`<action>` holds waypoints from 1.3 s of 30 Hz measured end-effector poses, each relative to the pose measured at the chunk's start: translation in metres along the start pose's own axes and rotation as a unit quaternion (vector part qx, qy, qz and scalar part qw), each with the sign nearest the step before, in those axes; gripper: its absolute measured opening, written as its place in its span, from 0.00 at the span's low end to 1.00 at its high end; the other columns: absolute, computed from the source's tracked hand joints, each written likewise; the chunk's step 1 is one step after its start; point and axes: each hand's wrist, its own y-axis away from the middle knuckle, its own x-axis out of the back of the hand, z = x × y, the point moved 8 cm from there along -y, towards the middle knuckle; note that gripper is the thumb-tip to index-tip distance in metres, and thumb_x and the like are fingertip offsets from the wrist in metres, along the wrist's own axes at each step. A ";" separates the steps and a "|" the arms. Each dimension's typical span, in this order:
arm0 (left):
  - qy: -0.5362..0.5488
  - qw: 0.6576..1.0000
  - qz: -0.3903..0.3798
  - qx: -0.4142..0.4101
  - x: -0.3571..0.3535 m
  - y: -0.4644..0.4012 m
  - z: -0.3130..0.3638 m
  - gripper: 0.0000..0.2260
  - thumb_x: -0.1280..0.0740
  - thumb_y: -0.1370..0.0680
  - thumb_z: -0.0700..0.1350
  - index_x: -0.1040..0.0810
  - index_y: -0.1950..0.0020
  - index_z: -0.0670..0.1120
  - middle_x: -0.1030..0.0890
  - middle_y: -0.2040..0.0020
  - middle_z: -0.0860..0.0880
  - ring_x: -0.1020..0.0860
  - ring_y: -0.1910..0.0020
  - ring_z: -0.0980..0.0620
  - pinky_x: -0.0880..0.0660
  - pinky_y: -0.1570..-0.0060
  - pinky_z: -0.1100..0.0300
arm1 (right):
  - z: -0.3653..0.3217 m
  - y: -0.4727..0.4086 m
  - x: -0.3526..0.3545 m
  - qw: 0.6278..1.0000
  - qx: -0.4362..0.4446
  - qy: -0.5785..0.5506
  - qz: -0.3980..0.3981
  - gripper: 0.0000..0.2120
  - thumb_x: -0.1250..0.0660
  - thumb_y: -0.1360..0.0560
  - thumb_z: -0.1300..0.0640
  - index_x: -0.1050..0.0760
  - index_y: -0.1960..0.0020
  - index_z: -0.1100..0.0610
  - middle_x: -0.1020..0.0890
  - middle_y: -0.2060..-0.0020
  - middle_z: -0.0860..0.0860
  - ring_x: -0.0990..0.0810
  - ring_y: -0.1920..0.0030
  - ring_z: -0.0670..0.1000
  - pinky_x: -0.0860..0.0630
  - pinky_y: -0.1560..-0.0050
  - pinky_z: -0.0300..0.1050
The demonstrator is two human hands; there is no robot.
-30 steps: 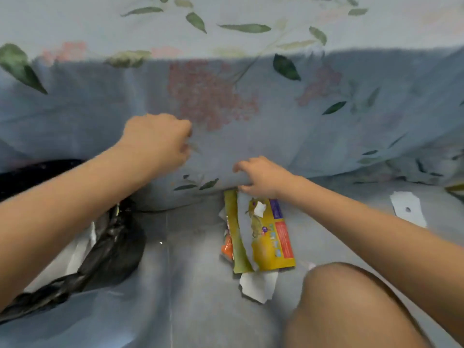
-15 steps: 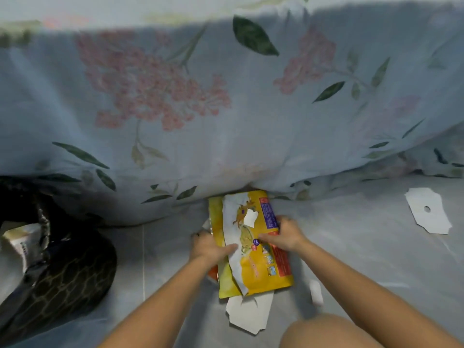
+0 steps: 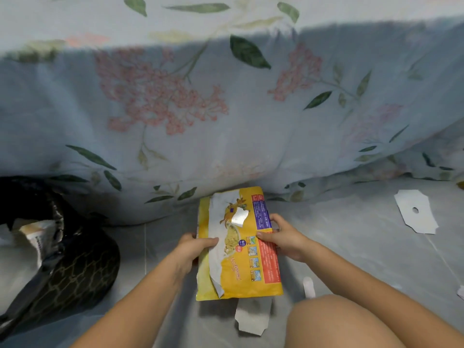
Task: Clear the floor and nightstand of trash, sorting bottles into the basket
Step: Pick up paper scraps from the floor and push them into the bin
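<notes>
2 hands hold 1 yellow food pouch (image 3: 241, 244) above the floor (image 3: 351, 247), just in front of the hanging floral bedsheet (image 3: 200, 121). The left hand (image 3: 190, 249) grasps the pouch's left edge, thumb lying across the torn white face; the right hand (image 3: 283, 239) grasps the right edge, thumb on the orange panel.

Orientation: the pouch's long axis runs from 6 o'clock, near the person, to 12 o'clock, toward the sheet, with a slight tilt. The far short edge points at the sheet; the printed face looks up.

Step in hand, as judged: carrying the pouch to the black trash bag (image 3: 75, 259), which lies open at 9 o'clock with other waste (image 3: 32, 237) inside. Good practice would be to keep both thumbs pinched on the edges while swinging left, so that the limp, torn foil neither folds nor sheds loose flaps, then to feed the pouch short edge first into the bag's mouth.

Remaining litter: 1 white scrap (image 3: 253, 320) lies at 6 o'clock beneath the pouch, 1 pierced white scrap (image 3: 414, 212) at 3 o'clock, and 1 small white sliver (image 3: 308, 287) beside the knee (image 3: 339, 322). No bottle or basket is in view.
</notes>
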 end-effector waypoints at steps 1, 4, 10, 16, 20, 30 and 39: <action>-0.004 1.000 -0.010 0.004 0.002 0.007 0.002 0.27 0.23 0.32 0.39 0.31 0.37 0.39 0.18 0.47 0.40 0.18 0.55 0.44 0.21 0.66 0.56 | -0.008 0.007 -0.001 1.000 0.005 0.004 -0.008 0.18 0.31 0.26 0.62 0.34 0.41 0.52 0.18 0.52 0.56 0.17 0.54 0.54 0.20 0.56 0.50; -0.011 0.999 -0.027 -0.014 0.009 0.024 0.011 0.24 0.24 0.31 0.41 0.28 0.39 0.40 0.17 0.48 0.42 0.17 0.54 0.45 0.22 0.67 0.57 | -0.035 0.029 -0.006 0.999 0.016 0.018 -0.035 0.21 0.31 0.26 0.61 0.34 0.38 0.49 0.18 0.48 0.54 0.18 0.51 0.54 0.20 0.58 0.50; 0.044 0.993 -0.093 -0.053 0.018 0.071 0.046 0.15 0.29 0.27 0.37 0.24 0.40 0.37 0.16 0.50 0.39 0.17 0.52 0.41 0.19 0.56 0.50 | -0.087 0.066 -0.018 0.994 -0.003 0.059 -0.095 0.13 0.34 0.24 0.60 0.27 0.40 0.61 0.17 0.48 0.56 0.17 0.50 0.53 0.20 0.46 0.50; 0.057 0.974 -0.120 -0.184 0.056 0.148 0.108 0.16 0.32 0.26 0.34 0.27 0.39 0.42 0.17 0.47 0.40 0.17 0.52 0.40 0.20 0.53 0.46 | -0.146 0.114 -0.044 0.991 0.041 0.004 -0.129 0.13 0.35 0.23 0.60 0.26 0.39 0.61 0.17 0.48 0.56 0.17 0.50 0.53 0.21 0.46 0.48; 0.016 0.959 -0.110 -0.262 0.084 0.203 0.139 0.23 0.30 0.26 0.35 0.32 0.35 0.49 0.18 0.44 0.42 0.18 0.49 0.41 0.21 0.50 0.43 | -0.171 0.142 -0.069 0.983 0.124 -0.036 -0.130 0.11 0.36 0.23 0.60 0.26 0.40 0.58 0.16 0.50 0.55 0.16 0.53 0.53 0.22 0.45 0.49; 0.027 0.925 -0.094 -0.367 0.108 0.246 0.165 0.10 0.32 0.28 0.31 0.19 0.50 0.42 0.14 0.56 0.45 0.16 0.56 0.47 0.18 0.59 0.57 | -0.202 0.154 -0.081 0.949 0.224 -0.163 -0.149 0.08 0.33 0.31 0.67 0.22 0.54 0.59 0.16 0.62 0.56 0.18 0.61 0.54 0.20 0.57 0.49; -0.168 0.858 -0.084 -0.478 0.101 0.268 0.177 0.14 0.33 0.27 0.26 0.14 0.62 0.42 0.16 0.46 0.48 0.17 0.48 0.53 0.21 0.49 0.60 | -0.202 0.149 -0.095 0.959 0.198 -0.028 -0.199 0.28 0.22 0.39 0.55 0.22 0.40 0.49 0.16 0.50 0.56 0.15 0.54 0.55 0.19 0.60 0.48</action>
